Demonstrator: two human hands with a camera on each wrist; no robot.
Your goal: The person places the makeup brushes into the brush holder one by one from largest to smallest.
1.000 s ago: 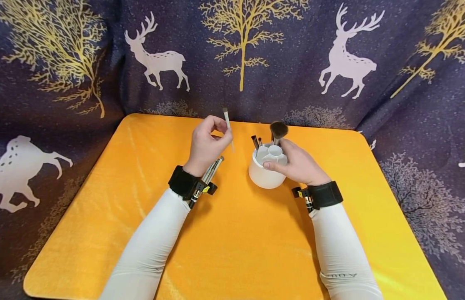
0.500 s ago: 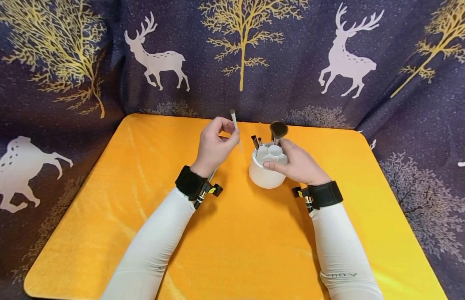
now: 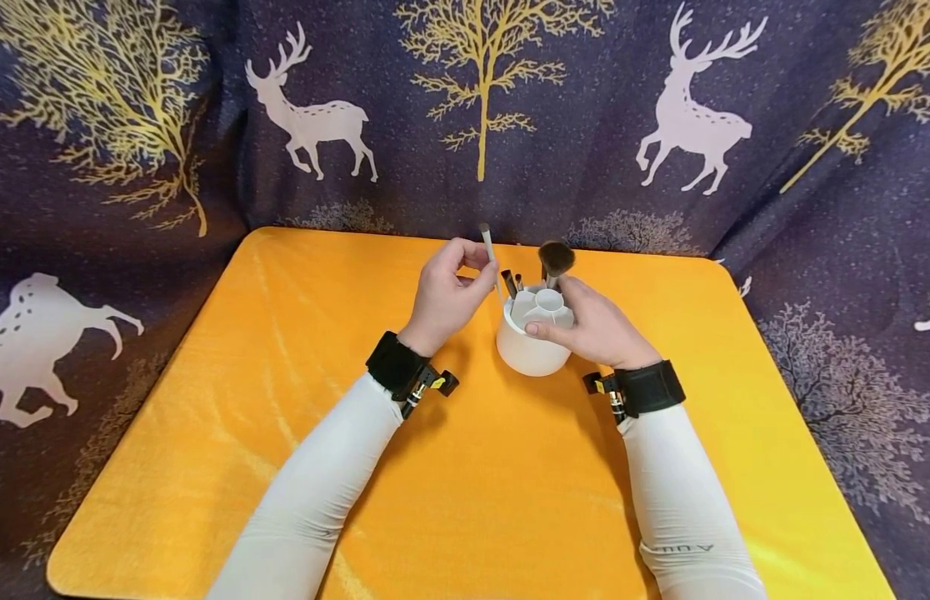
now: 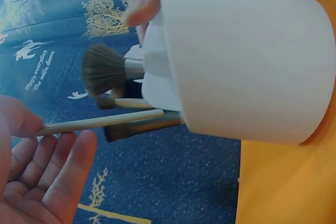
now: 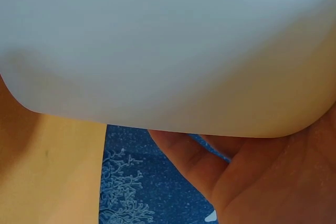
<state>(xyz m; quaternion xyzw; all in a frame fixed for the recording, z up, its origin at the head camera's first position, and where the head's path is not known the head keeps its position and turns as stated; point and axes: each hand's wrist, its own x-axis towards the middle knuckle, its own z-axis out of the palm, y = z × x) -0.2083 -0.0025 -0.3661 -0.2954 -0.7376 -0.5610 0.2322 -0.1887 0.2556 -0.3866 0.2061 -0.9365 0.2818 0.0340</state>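
My left hand (image 3: 446, 296) pinches a slim makeup brush (image 3: 490, 246) between thumb and fingers, bristles up. In the left wrist view the bare handle end of this brush (image 4: 105, 121) points at the holder's mouth, beside the brushes standing there. The white round brush holder (image 3: 535, 354) has compartments inside. My right hand (image 3: 596, 325) grips it from the right, thumb over the rim and fingers round the far side. A big fluffy brush (image 3: 557, 259) and smaller dark-tipped brushes (image 3: 509, 283) stand in the holder. Its smooth wall (image 5: 131, 51) fills most of the right wrist view.
The orange cloth-covered table (image 3: 465, 500) lies under both hands. Behind it hangs a dark blue curtain (image 3: 585, 108) printed with white deer and yellow trees. Wrist straps with small cameras (image 3: 438, 382) stick out near the holder.
My left hand has moved right with the makeup brush, from apart to the holder's left rim. Loose brushes once visible by the left wrist are now hidden. My right hand and the holder stay put.
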